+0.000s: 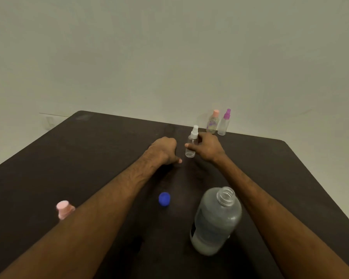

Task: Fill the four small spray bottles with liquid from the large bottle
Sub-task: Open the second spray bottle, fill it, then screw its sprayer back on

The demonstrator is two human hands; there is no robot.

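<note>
Your right hand [207, 147] grips the white-capped spray bottle [191, 147], upright, toward the far edge of the desk [85, 158]. Your left hand [164, 150] rests beside it, fingers curled, nothing visible inside. The large bottle [216, 220] stands uncapped nearer you.

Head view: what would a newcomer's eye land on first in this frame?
First, the right hand gripping a clear white-capped spray bottle upright near the middle of the dark table. Next, the large bottle standing uncapped at the near right, with its blue cap lying on the table to its left. A pink-capped bottle and a purple-capped bottle stand together at the far edge.
</note>
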